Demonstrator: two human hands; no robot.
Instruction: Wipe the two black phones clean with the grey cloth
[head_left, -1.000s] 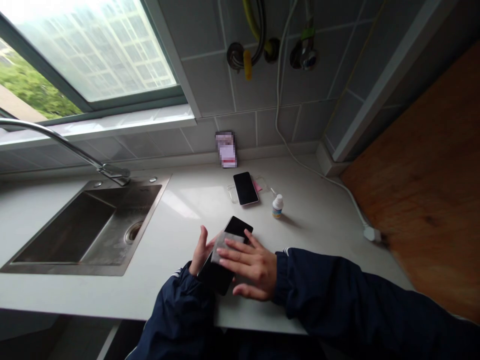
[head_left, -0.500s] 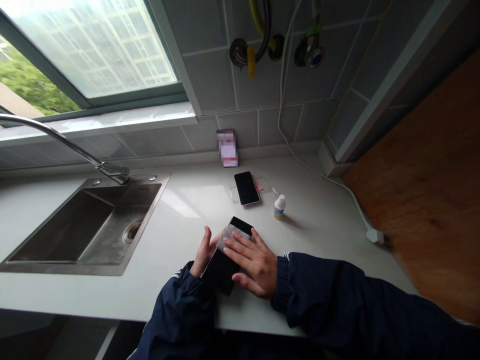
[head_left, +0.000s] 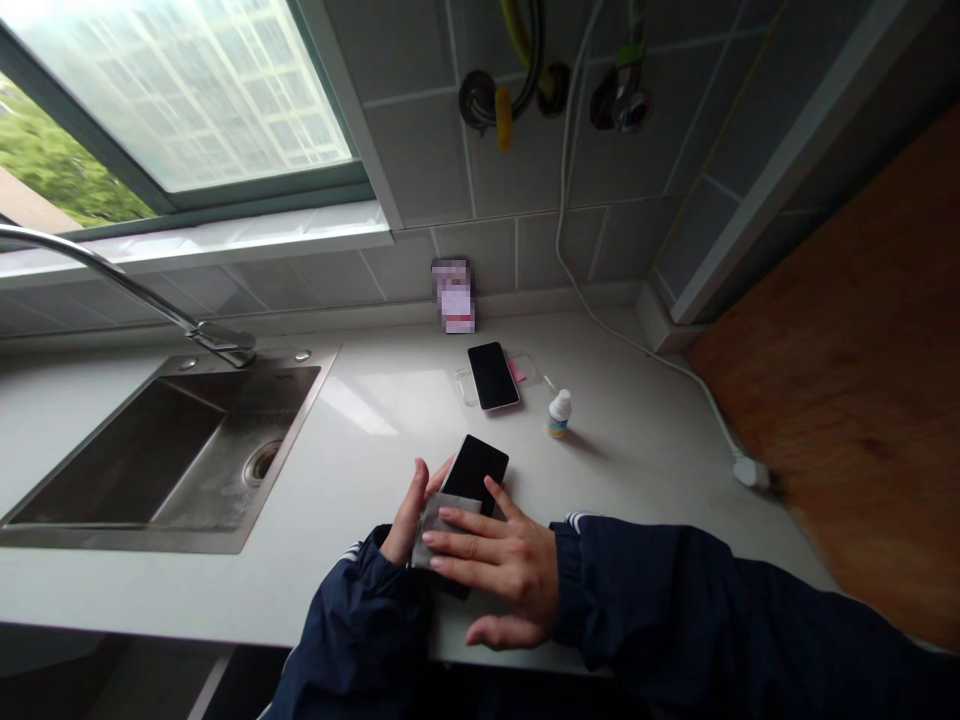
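Left hand (head_left: 409, 510) is gripping the left edge of a black phone (head_left: 476, 468), with its fingers curled upward beside the phone. Right hand (head_left: 499, 570) is lying open, fingers extended, pressing a grey cloth (head_left: 442, 530) against the phone's lower part and wiping it. The phone is sitting tilted above the front of the counter (head_left: 352, 590), its lower end hidden by the hands; whether it is touching the counter cannot be determined. Farther back, a second phone (head_left: 493, 376) is lying face up on a clear case (head_left: 465, 388), with a small bottle (head_left: 559, 415) standing just beside them. A steel sink (head_left: 247, 540) is set into the counter to the left, beneath a faucet (head_left: 127, 280). A blurred box (head_left: 454, 295) is leaning against the wall tiles.
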